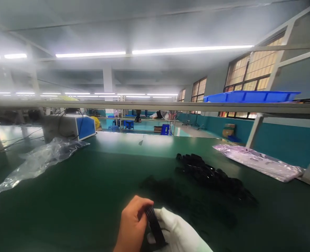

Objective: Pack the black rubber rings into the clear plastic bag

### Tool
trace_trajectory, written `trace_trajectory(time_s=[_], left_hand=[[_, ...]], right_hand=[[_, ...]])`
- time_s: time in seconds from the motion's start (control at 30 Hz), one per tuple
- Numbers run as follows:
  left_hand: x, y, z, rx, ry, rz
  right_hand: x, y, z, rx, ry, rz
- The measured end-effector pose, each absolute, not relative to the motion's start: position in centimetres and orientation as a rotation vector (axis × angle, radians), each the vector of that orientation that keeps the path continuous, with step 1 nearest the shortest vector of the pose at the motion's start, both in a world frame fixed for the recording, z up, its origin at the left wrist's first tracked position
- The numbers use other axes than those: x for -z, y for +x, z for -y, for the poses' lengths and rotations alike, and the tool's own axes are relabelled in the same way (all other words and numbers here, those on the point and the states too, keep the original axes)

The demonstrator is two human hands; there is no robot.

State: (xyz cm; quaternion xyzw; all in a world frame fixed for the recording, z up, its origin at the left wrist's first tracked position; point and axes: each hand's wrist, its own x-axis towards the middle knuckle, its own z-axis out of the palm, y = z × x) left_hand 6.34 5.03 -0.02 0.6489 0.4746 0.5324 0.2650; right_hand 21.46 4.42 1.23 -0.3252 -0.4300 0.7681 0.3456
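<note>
One head-worn view; facing forward; green table [73,196] close below.

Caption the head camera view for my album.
Bare left hand and gloved right hand hold a black piece over a green table.

The room was a wide hall, and its pale ceiling [155,24] carried long lamps [191,50], which shone white. On the right side there stood a wall [283,143], teal in its lower part and greyish above, with windows [254,66] in dark frames. A green surface [65,182] filled the front, and towards its far edge it took a pale shine. Above the surface, a light-coloured shelf [133,105] ran across, and a slanting post [254,131] stood near the right edge. Beyond the far edge were a greyish floor [191,129], blue stools [129,124] and a pale column [108,80].
</note>
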Motion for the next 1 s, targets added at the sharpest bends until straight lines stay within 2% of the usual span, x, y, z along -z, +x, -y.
trace_trajectory(time_s=[0.07,0.2,0.4,0.57,0.73,0.87,0.93,1.0], left_hand=[[0.5,6.2,-5.0,-1.397,1.736,-1.298],[0.9,6.3,-5.2,-1.318,1.740,-1.332],[0.7,6.0,-5.0,-1.299,1.683,-1.384],[0.7,6.2,-4.8,-1.269,1.698,-1.400],[0.7,6.2,-5.1,-1.270,1.672,-1.452],[0.6,5.2,-5.1,-1.250,1.571,-1.320],[0.9,4.3,-5.1,-1.265,1.448,-1.336],[1.7,3.6,-5.5,-1.266,1.372,-1.415]], right_hand=[[-0.6,20.7,-4.8,-2.136,-0.821,0.920],[-0.1,20.2,-4.9,-2.114,-0.827,0.986],[-0.4,20.7,-4.8,-2.308,-0.518,0.953],[1.1,20.5,-5.2,-2.364,-0.644,0.864],[0.1,20.0,-4.3,-2.090,-0.686,1.055],[-2.0,21.9,-4.2,-1.990,-0.644,1.136],[-3.1,25.1,-5.3,-1.693,-0.911,1.285],[-3.9,29.9,-6.9,-1.130,-1.430,1.424]])
